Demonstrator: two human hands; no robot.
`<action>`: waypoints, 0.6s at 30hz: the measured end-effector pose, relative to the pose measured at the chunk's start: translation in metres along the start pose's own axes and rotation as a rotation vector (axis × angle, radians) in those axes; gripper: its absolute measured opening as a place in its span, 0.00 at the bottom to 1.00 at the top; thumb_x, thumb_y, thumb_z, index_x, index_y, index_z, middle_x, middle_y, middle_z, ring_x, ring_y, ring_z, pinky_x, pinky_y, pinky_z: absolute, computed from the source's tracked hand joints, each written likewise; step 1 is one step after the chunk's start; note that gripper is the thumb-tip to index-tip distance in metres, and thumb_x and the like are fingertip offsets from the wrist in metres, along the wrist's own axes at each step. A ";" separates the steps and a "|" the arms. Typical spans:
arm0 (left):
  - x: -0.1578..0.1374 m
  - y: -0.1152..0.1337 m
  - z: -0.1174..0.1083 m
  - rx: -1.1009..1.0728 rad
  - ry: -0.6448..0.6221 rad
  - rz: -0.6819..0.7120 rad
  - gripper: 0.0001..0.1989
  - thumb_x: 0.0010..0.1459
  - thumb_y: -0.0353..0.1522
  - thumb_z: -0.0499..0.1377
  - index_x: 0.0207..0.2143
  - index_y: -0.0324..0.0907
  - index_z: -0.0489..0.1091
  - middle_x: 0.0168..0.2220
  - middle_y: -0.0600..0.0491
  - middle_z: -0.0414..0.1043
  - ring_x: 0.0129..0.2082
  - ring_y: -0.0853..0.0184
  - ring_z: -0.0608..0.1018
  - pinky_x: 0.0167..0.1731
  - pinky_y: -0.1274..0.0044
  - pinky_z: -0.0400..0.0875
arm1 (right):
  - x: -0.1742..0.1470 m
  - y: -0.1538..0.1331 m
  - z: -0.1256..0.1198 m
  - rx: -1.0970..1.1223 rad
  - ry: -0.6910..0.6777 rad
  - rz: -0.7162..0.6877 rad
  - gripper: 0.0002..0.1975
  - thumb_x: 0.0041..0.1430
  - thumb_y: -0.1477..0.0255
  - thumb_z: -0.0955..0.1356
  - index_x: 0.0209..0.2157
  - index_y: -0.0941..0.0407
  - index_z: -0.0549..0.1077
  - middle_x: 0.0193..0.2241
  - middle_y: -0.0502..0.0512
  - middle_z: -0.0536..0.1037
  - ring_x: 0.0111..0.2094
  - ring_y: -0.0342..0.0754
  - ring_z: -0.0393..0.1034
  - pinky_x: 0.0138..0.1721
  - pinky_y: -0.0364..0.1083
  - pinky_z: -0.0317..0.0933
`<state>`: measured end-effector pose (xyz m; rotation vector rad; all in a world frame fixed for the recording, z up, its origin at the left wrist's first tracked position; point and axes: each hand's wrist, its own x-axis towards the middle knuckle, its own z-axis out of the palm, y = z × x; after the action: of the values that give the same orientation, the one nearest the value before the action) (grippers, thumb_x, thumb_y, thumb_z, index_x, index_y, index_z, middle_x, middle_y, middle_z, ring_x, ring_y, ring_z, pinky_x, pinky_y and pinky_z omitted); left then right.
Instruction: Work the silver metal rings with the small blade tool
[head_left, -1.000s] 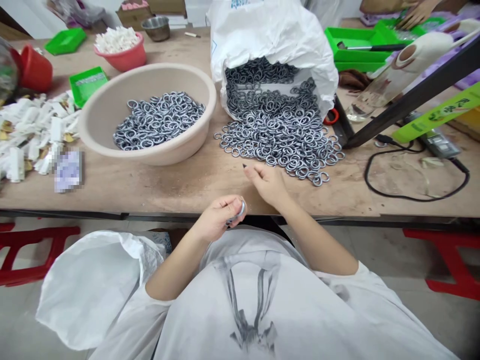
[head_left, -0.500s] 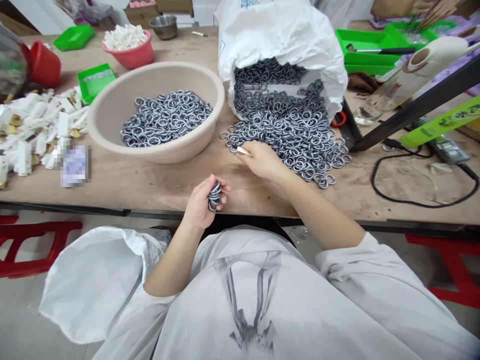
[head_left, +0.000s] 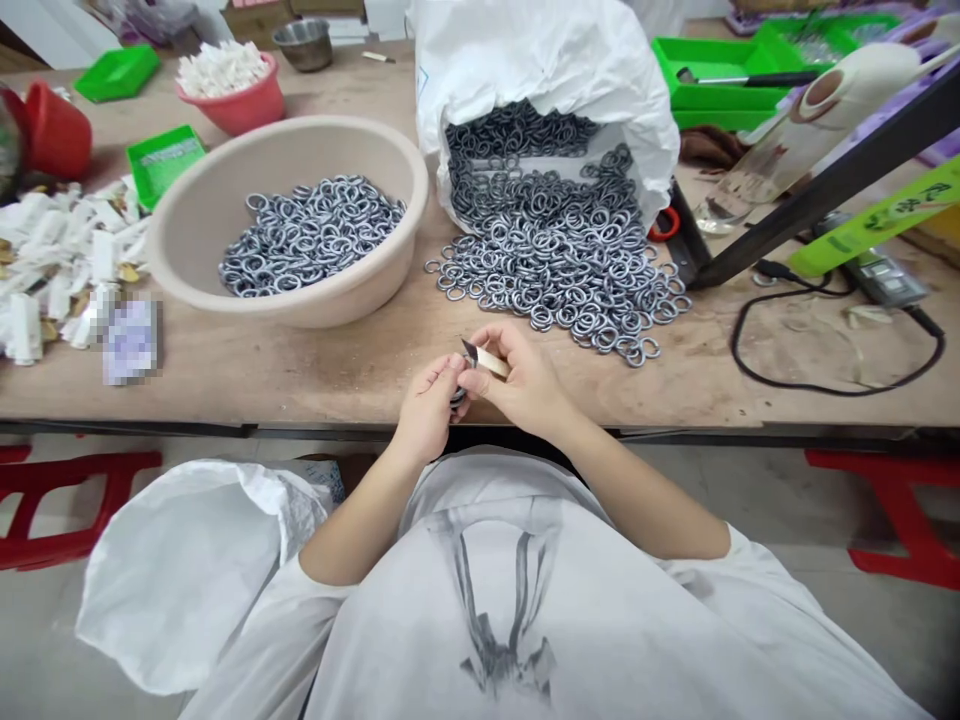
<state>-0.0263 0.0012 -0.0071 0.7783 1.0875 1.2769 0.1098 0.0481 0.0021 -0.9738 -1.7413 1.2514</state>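
Observation:
My left hand point(head_left: 429, 405) is closed around several grey rings point(head_left: 457, 398), mostly hidden by the fingers, just above the table's front edge. Against it, my right hand point(head_left: 521, 385) grips a small knife point(head_left: 489, 361) with a cream handle and a short dark blade pointing up and left. The fingertips of both hands meet at the rings. Beyond them, a pile of loose grey rings point(head_left: 577, 270) spills from a white sack point(head_left: 540, 60) lying on its side. A beige basin point(head_left: 169, 262) at left holds many more rings.
White plastic parts point(head_left: 45, 260) are heaped at far left near a green tray point(head_left: 154, 180). A red bowl point(head_left: 232, 105) of white pieces stands behind the basin. At right are a black metal bar point(head_left: 817, 185), a cable point(head_left: 739, 350) and a bottle point(head_left: 757, 180). An open white bag point(head_left: 172, 570) stands below.
My right hand, with the knife, has moved from the ring pile back toward my body and met my left hand. My left hand has shifted slightly right and turned, its fingers closing over the rings.

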 end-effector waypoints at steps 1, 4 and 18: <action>-0.001 0.001 0.001 -0.017 -0.009 -0.042 0.19 0.55 0.46 0.64 0.25 0.40 0.66 0.19 0.58 0.65 0.15 0.77 0.62 0.14 0.83 0.51 | 0.000 0.002 0.000 -0.052 0.007 -0.028 0.22 0.55 0.50 0.72 0.40 0.53 0.70 0.29 0.48 0.75 0.30 0.45 0.69 0.34 0.44 0.59; -0.005 0.005 0.005 -0.069 -0.048 -0.138 0.20 0.53 0.46 0.65 0.23 0.40 0.63 0.17 0.57 0.63 0.14 0.78 0.62 0.13 0.83 0.50 | 0.000 0.005 -0.005 -0.102 0.064 -0.100 0.20 0.62 0.49 0.66 0.38 0.54 0.71 0.29 0.50 0.74 0.31 0.46 0.68 0.35 0.45 0.58; -0.008 0.006 0.011 -0.202 0.073 -0.192 0.20 0.49 0.45 0.67 0.26 0.41 0.62 0.16 0.61 0.61 0.13 0.77 0.62 0.12 0.84 0.53 | -0.021 -0.009 -0.005 -0.619 -0.082 -0.255 0.24 0.69 0.53 0.57 0.25 0.54 0.65 0.24 0.51 0.67 0.27 0.45 0.58 0.31 0.46 0.46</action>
<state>-0.0180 -0.0041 0.0037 0.4670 1.0454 1.2359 0.1219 0.0292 0.0086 -0.9966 -2.2978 0.5991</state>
